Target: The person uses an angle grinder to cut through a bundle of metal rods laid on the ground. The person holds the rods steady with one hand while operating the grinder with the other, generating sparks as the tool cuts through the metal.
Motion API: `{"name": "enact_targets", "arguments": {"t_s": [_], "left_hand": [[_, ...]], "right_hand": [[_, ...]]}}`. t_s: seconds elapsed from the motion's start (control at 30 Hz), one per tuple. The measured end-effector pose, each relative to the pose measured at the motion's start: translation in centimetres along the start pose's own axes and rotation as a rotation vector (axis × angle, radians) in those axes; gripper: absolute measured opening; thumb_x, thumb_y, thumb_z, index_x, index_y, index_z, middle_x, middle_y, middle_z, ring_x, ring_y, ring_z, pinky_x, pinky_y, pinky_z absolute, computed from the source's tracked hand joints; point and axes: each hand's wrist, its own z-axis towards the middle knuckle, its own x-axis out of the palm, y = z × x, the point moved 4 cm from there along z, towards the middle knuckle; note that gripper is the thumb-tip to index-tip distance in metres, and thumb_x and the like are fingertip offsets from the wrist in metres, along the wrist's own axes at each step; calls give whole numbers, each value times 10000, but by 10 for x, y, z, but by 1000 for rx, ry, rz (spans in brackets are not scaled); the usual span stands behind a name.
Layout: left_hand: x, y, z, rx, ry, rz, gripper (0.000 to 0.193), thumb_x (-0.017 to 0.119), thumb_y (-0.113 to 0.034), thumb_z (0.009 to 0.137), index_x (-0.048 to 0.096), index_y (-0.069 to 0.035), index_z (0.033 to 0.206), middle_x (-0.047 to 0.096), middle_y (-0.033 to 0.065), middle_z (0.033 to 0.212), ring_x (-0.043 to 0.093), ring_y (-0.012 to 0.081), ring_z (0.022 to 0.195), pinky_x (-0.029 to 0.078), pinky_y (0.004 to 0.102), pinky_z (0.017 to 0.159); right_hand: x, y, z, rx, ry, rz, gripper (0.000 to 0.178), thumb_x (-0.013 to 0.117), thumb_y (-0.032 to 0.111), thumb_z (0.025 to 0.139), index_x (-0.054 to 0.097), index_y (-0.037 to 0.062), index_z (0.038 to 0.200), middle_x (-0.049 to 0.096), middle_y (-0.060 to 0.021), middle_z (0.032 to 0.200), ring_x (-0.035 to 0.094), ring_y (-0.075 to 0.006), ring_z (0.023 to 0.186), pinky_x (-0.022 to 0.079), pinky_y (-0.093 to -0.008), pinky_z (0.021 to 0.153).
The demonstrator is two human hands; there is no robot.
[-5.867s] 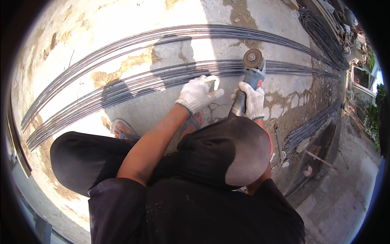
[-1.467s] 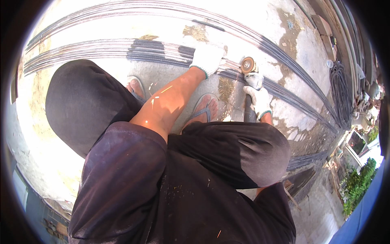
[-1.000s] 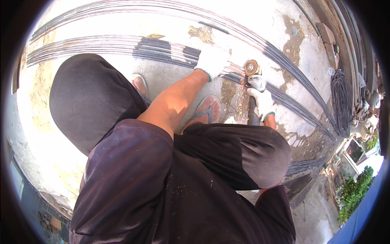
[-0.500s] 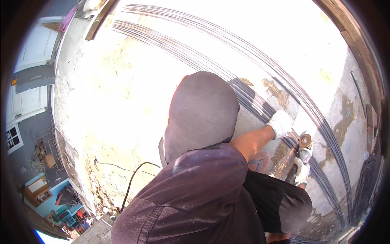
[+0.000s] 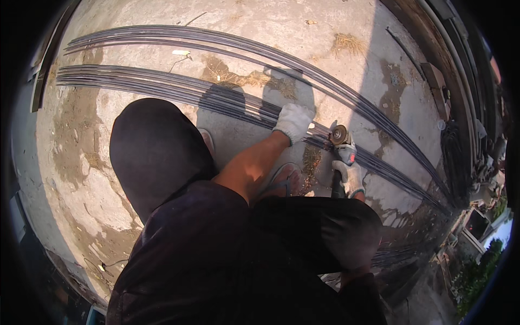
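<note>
Angle grinder held at the nearer bundle of rods.
The angle grinder (image 5: 346, 153) is clamped in the gloved right hand (image 5: 350, 177), its disc (image 5: 339, 135) placed over the nearer rod bundle (image 5: 249, 108); whether a rod is touched by it cannot be told. The gloved left hand (image 5: 295, 121) is set on the same bundle, to the left of the disc and apart from the right hand; its fingers are curled, but their grip cannot be made out. A farther rod bundle (image 5: 360, 102) is laid beyond on the concrete floor (image 5: 336, 32).
</note>
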Motion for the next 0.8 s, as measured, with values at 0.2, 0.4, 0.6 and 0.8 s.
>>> {"name": "enact_targets", "arguments": {"t_s": [0.2, 0.4, 0.6, 0.8], "left_hand": [[-11, -5, 0, -4, 88, 81, 193, 682, -191, 959, 818, -132, 1082, 817, 120, 1075, 804, 311, 1039, 626, 481, 877], [-1, -8, 4, 43, 59, 13, 294, 709, -384, 1014, 815, -123, 1099, 814, 131, 1082, 793, 332, 1050, 600, 505, 883], [-1, -4, 0, 29, 122, -34, 316, 693, -408, 1029, 795, -122, 1115, 792, 142, 1093, 764, 330, 1046, 574, 490, 899], [5, -3, -2, 62, 15, -87, 271, 660, -356, 1047, 772, -117, 1105, 779, 149, 1063, 753, 333, 1016, 569, 488, 900]], "right_hand": [[0, -15, 6, 12, -4, -39, 461, 937, 358, 792, 782, -7, 1026, 677, -39, 789, 606, -180, 614, 454, -388, 508], [-9, -13, 28, -111, -85, -73, 318, 899, 213, 875, 731, -28, 996, 681, -103, 743, 657, -236, 521, 601, -435, 457], [-4, 3, 18, -121, -26, -47, 300, 887, 195, 890, 728, -37, 996, 696, -120, 740, 679, -255, 522, 588, -443, 459], [-6, 6, 12, -33, -22, -59, 348, 891, 226, 869, 759, -47, 1040, 732, -130, 805, 688, -247, 620, 577, -429, 559]]}}
